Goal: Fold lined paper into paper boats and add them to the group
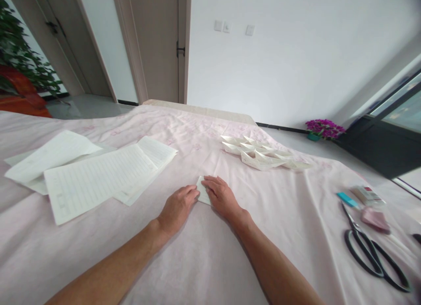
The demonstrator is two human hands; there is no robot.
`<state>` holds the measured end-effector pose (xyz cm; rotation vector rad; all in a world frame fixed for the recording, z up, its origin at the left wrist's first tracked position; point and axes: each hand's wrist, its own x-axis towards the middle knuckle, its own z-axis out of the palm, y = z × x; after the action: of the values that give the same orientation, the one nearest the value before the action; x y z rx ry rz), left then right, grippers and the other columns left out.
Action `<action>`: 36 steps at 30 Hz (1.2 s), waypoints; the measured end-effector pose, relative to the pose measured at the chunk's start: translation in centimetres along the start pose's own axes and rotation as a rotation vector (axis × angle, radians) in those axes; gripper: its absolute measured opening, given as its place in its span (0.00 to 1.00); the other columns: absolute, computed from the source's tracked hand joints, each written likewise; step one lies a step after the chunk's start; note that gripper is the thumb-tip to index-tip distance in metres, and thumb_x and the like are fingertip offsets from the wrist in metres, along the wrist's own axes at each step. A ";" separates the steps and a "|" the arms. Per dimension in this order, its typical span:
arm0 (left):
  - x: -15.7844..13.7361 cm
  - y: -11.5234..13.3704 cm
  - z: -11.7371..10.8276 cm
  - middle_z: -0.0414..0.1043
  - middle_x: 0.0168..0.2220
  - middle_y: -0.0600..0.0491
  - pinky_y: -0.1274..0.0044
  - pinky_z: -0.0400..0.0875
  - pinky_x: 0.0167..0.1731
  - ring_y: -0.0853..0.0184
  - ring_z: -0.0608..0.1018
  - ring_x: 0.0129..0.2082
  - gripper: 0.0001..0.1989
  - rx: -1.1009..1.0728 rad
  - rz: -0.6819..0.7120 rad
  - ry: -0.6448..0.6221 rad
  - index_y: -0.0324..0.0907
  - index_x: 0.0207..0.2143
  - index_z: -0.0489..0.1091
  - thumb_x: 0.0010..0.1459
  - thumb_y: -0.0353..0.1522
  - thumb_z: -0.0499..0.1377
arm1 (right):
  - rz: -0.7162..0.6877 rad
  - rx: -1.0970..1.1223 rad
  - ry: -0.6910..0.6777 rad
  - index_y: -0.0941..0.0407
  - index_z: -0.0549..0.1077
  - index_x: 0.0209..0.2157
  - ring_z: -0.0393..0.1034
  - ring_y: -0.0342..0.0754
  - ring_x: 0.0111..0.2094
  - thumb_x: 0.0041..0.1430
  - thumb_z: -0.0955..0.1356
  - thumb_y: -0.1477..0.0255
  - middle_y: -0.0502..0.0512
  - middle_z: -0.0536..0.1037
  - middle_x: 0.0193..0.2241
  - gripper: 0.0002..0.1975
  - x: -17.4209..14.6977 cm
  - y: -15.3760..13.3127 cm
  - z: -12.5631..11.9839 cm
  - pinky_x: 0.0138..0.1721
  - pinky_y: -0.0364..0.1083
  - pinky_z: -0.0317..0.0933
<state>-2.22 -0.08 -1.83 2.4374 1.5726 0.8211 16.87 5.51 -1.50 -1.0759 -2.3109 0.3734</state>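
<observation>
A small folded piece of white paper (pixel 203 195) lies on the pink tablecloth between my hands. My left hand (pixel 179 208) holds its left edge, with the fingers bent and close together. From the right, my right hand (pixel 225 199) presses down on it, fingers curled over its top and right side. Much of the paper is hidden under these fingers. Beyond my right hand stand several folded paper boats (pixel 263 158), grouped close together.
Loose lined sheets (pixel 101 175) overlap on the left. At the right lie black-handled scissors (pixel 365 248), a blue eraser-like block (pixel 347 199), a clear-wrapped pack (pixel 368 194) and a pink item (pixel 375 219). Pink cloth (pixel 158 270) covers the surface, wrinkled in places.
</observation>
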 end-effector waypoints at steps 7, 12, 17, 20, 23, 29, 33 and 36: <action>-0.1 0.2 0.2 0.74 0.51 0.45 0.68 0.74 0.50 0.62 0.78 0.49 0.12 0.053 0.033 0.025 0.40 0.46 0.72 0.62 0.24 0.54 | 0.014 -0.002 -0.032 0.50 0.75 0.49 0.66 0.49 0.58 0.65 0.62 0.77 0.54 0.74 0.54 0.17 -0.1 0.0 -0.3 0.64 0.58 0.48; 0.0 0.7 0.1 0.72 0.55 0.43 0.66 0.70 0.55 0.61 0.75 0.53 0.19 0.068 0.061 0.001 0.38 0.49 0.71 0.62 0.19 0.47 | 0.055 0.110 0.021 0.51 0.77 0.46 0.68 0.48 0.56 0.64 0.62 0.78 0.52 0.77 0.52 0.16 0.1 0.8 0.1 0.61 0.53 0.56; 0.4 0.5 0.0 0.70 0.56 0.44 0.61 0.60 0.61 0.64 0.73 0.56 0.23 0.083 0.057 -0.034 0.38 0.53 0.68 0.61 0.17 0.43 | 0.086 0.171 0.070 0.51 0.78 0.46 0.69 0.47 0.55 0.62 0.61 0.81 0.51 0.77 0.51 0.18 0.1 1.4 0.5 0.59 0.50 0.60; 0.7 0.3 -0.1 0.72 0.55 0.44 0.60 0.59 0.62 0.64 0.73 0.55 0.22 0.101 0.040 -0.026 0.38 0.52 0.68 0.62 0.18 0.44 | 0.097 0.154 0.085 0.51 0.78 0.45 0.70 0.46 0.54 0.59 0.61 0.84 0.51 0.77 0.51 0.21 0.0 1.5 0.6 0.59 0.50 0.61; 0.9 0.3 -0.2 0.73 0.53 0.44 0.59 0.57 0.62 0.64 0.74 0.55 0.20 0.139 0.021 -0.001 0.39 0.51 0.69 0.63 0.19 0.45 | 0.117 0.147 0.106 0.51 0.78 0.44 0.71 0.46 0.54 0.58 0.61 0.84 0.51 0.78 0.51 0.21 -0.1 1.5 0.6 0.58 0.50 0.62; 0.8 1.1 -0.1 0.73 0.53 0.44 0.58 0.56 0.62 0.60 0.72 0.56 0.15 0.204 0.013 -0.002 0.41 0.50 0.70 0.66 0.28 0.49 | 0.128 0.160 0.126 0.52 0.79 0.43 0.72 0.47 0.52 0.57 0.60 0.85 0.53 0.79 0.49 0.22 0.0 1.2 0.5 0.57 0.49 0.62; 0.7 1.8 0.6 0.66 0.59 0.37 0.57 0.57 0.61 0.53 0.68 0.60 0.20 0.236 -0.011 -0.012 0.38 0.55 0.68 0.63 0.36 0.56 | 0.139 0.161 0.120 0.53 0.79 0.44 0.72 0.47 0.52 0.56 0.60 0.85 0.53 0.79 0.49 0.22 0.0 1.4 0.6 0.57 0.49 0.62; 0.5 2.1 1.1 0.63 0.61 0.36 0.56 0.58 0.60 0.50 0.65 0.62 0.25 0.250 -0.023 -0.009 0.39 0.57 0.66 0.61 0.41 0.58 | 0.169 0.176 0.137 0.51 0.77 0.46 0.72 0.46 0.51 0.56 0.60 0.85 0.50 0.79 0.49 0.23 -0.1 1.6 0.7 0.56 0.48 0.63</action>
<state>0.19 -0.43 -1.74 2.5779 1.7949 0.6426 17.43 6.44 -2.83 -1.1729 -2.0329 0.5397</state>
